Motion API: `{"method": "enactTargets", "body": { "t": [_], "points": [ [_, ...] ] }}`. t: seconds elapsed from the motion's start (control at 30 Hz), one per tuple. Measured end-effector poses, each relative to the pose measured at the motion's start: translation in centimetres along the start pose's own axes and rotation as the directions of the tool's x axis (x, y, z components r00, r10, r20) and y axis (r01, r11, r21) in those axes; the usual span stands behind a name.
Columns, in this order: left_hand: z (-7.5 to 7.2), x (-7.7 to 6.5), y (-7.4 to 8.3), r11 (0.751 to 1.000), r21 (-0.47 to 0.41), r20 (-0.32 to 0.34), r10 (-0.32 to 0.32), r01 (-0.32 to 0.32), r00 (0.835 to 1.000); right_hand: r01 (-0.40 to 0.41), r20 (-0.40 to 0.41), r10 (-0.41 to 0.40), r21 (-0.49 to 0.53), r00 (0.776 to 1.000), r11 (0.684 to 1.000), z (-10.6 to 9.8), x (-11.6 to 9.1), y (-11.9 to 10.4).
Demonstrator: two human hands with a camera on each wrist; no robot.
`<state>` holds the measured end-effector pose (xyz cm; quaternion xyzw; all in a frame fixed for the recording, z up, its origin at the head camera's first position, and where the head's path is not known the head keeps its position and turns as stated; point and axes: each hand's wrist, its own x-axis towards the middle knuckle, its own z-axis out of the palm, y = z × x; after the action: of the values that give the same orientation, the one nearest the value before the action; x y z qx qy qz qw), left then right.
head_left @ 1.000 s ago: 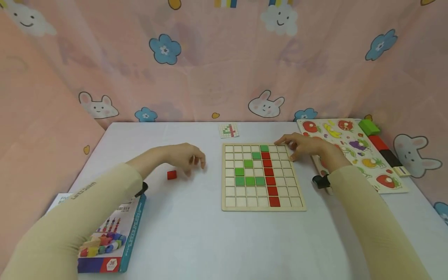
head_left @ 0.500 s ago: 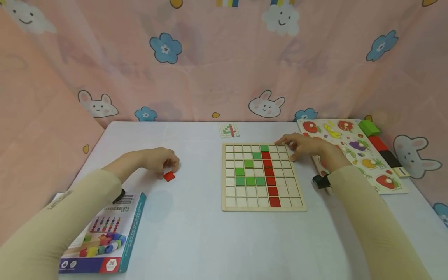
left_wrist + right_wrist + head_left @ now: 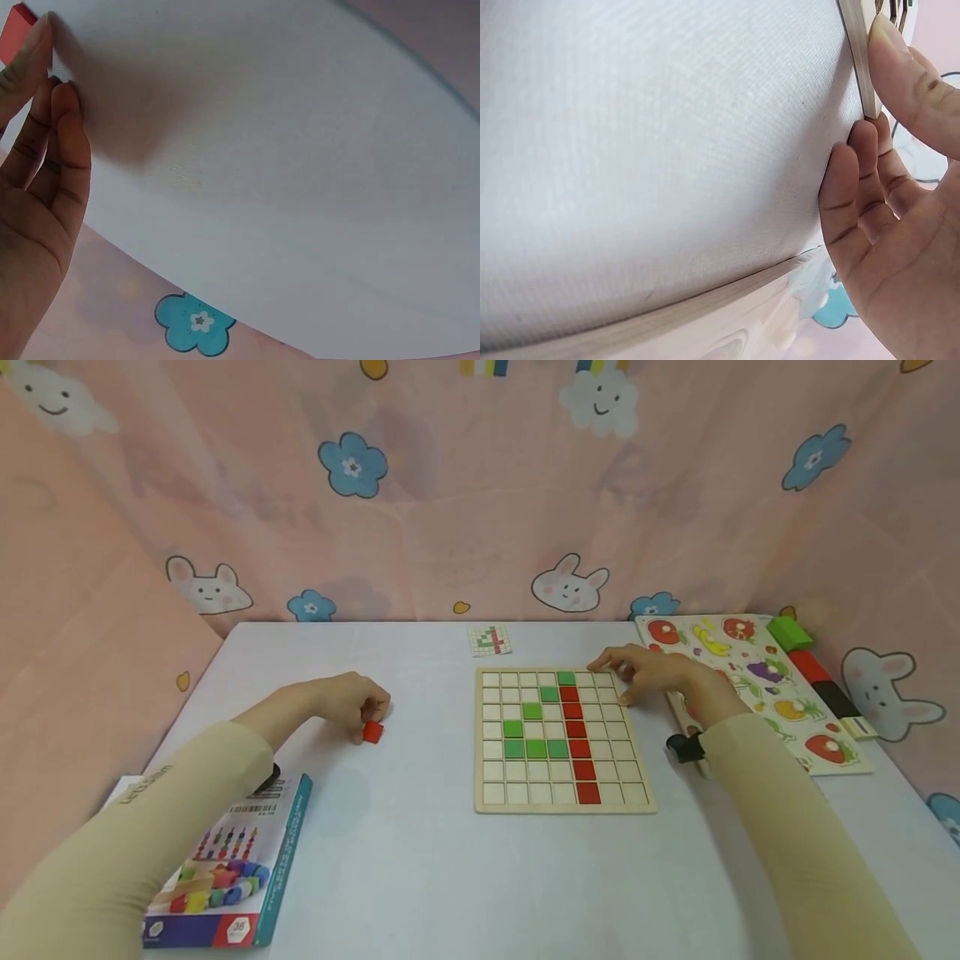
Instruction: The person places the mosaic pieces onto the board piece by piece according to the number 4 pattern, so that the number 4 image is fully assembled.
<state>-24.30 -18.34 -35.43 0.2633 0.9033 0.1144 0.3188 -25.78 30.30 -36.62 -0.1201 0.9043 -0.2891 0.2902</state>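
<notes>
My left hand point(image 3: 347, 702) pinches a small red block point(image 3: 372, 732) at the left of the white table, where the block is tilted. In the left wrist view the thumb lies against the red block point(image 3: 16, 34), which is partly cut off by the frame. A wooden grid board point(image 3: 491, 806) lies flat near the middle, with green squares in a stepped outline and a column of red squares. My right hand point(image 3: 648, 672) grips the board's far right corner. The right wrist view has the thumb on the board edge point(image 3: 861, 67) and fingers curled beside it.
A small pattern card point(image 3: 491, 641) lies behind the board. To the right is a fruit picture board point(image 3: 750, 693), with green, red and black blocks point(image 3: 810, 667) along its far edge. A boxed toy set point(image 3: 217, 877) lies under the left forearm.
My left hand has moved left and down to the red block and taken hold of it, turning and shifting it slightly right. The right hand stays at the board's corner.
</notes>
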Motion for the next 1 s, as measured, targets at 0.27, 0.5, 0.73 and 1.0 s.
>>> {"method": "enactTargets", "body": {
  "t": [0.27, 0.5, 0.73, 1.0],
  "points": [
    [0.1, 1.5, 1.6, 0.997, -0.040, -0.024, 0.062, -0.063, 0.998, -0.039, -0.004, 0.039, 0.016, 0.999, 0.999, 0.0, 0.2, 0.2],
    [0.2, 4.8, 7.1, 0.973, -0.095, -0.149, 0.194, -0.210, 0.970, -0.028, 0.002, 0.028, 0.020, 1.000, 0.999, -0.1, 0.1, 0.3],
    [1.6, 9.2, 15.0, 0.924, -0.176, -0.315, 0.273, -0.338, 0.909, -0.014, 0.004, 0.014, 0.013, 1.000, 1.000, 0.0, 0.0, 0.2],
    [3.7, 12.0, 22.5, 0.919, -0.174, -0.339, 0.282, -0.355, 0.897, 0.062, 0.009, -0.061, -0.034, 0.998, 0.998, -0.2, 0.1, 0.5]
  ]
}}
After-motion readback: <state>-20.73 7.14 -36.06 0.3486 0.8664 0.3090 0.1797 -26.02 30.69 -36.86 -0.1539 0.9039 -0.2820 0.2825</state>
